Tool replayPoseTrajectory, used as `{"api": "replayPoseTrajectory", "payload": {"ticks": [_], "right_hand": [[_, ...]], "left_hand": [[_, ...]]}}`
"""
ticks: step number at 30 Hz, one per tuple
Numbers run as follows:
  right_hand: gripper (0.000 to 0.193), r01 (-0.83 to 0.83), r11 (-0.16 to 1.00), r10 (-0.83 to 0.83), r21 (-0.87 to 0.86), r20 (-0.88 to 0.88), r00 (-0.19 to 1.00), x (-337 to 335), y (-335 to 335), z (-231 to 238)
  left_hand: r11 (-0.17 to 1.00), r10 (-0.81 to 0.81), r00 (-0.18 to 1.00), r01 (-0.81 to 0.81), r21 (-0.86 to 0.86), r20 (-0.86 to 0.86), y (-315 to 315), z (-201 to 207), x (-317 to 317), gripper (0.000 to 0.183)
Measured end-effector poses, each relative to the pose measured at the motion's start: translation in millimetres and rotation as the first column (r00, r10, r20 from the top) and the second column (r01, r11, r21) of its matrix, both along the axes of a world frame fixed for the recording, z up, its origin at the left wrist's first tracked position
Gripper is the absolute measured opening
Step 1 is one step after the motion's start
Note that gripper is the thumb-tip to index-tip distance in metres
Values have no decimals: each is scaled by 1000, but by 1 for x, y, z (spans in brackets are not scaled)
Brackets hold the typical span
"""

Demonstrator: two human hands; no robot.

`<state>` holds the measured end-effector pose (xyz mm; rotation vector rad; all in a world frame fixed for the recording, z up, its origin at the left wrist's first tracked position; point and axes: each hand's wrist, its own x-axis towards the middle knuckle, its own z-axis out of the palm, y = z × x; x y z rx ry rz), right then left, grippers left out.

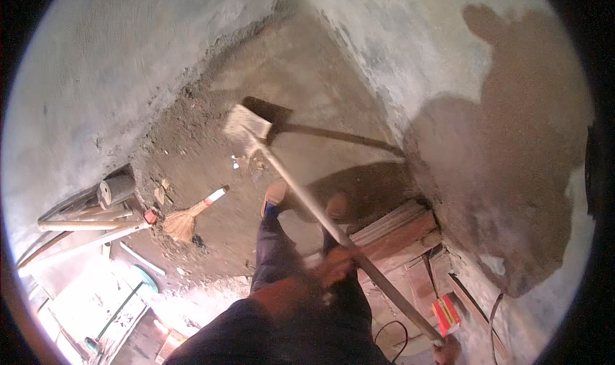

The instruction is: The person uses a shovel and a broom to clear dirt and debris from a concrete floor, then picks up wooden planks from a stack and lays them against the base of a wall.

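Your left hand (341, 262) and right hand (447, 351) grip the straight-shafted hoe (323, 216), its squared blade (251, 123) blurred over gritty floor (288, 70). A flared straw broom (182, 224) lies nearby.

A long-handled hoe (299, 188) was gripped midway by the left hand (341, 264) and at its near end by the right hand (447, 350); a straw broom (183, 223) was seen on the floor (307, 77) to the left.

Dark trousers (274, 253) and a dark sleeve (221, 332) show.
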<state>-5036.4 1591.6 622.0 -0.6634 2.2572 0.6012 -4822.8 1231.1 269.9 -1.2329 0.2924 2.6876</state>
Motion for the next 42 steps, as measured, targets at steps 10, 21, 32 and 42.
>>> {"api": "replayPoseTrajectory", "payload": {"ticks": [10, 21, 32, 42], "right_hand": [[55, 165, 762, -160, 627, -64, 985, -27, 50, 145], [22, -190, 979, 180, -75, -126, 976, -31, -197, -40], [17, -111, 971, 68, -213, -198, 978, -18, -153, -74], [47, -95, 816, 205, 570, -132, 970, -70, -15, 171]], "left_hand": [[943, -155, 987, 161, 291, -45, 118, 69, -86, 33], [558, -205, 957, 285, -780, 204, -109, -41, 32, 24], [-84, -559, 711, 463, -882, 426, -132, 13, 65, 24], [913, -133, 989, 148, 380, -65, 59, 98, -90, 39]]}}
